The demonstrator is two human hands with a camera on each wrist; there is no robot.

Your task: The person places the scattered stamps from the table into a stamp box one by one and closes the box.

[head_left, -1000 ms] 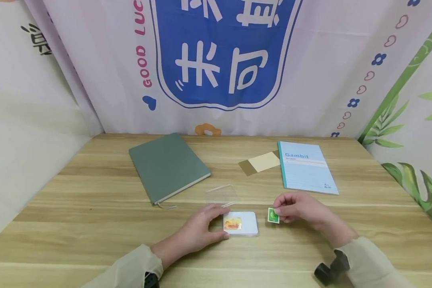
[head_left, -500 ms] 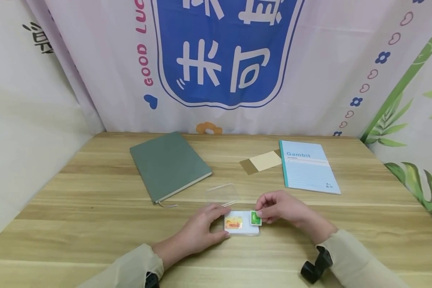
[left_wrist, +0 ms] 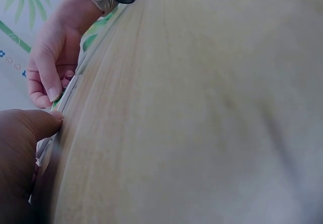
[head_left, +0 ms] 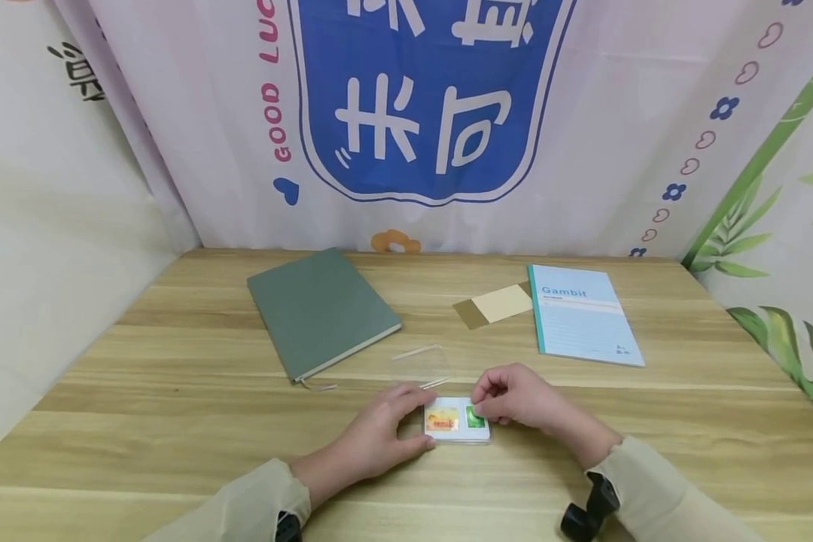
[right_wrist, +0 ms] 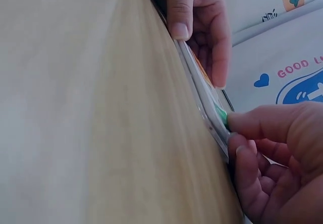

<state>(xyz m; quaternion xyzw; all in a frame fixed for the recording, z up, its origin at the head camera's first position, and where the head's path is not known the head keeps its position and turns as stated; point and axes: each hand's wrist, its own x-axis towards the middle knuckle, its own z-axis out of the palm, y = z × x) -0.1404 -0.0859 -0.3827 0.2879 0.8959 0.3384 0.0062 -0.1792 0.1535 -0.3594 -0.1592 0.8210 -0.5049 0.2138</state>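
A white and pale pink fabric curtain printed with a blue shield and white characters [head_left: 603, 150] hangs behind a wide, light wood-grain worktop [head_left: 142, 406]. On the worktop's left side lies a closed, dark green rectangular notebook [head_left: 324, 315], set at an angle, with a thin ribbon end showing at its near corner. Toward the right lies a slightly smaller, pale blue paper notebook with a teal spine [head_left: 586, 316], marked "Gambit". Two hands come in from beige sleeves. The left hand [head_left: 376, 433] is spread around the left end of the white block described below, gripping it between thumb and fingers; the right hand [head_left: 518, 399] is drawn narrow, thumb and finger pinching a green sticker. A flat brown and cream paper card [head_left: 501, 305] meets the blue notebook's spine; whether it runs underneath cannot be told. A thin, clear plastic rectangle [head_left: 416, 364] lies just beyond the left hand. Nearer, a flat white rectangular block with a clear border [head_left: 461, 435] rests on the worktop between the hands. On its left half lies a yellow-orange printed sticker [head_left: 443, 419]. Smallest is the green sticker with a pale edge [head_left: 475, 418], at the block's right half, its upper right part covered by the right hand.
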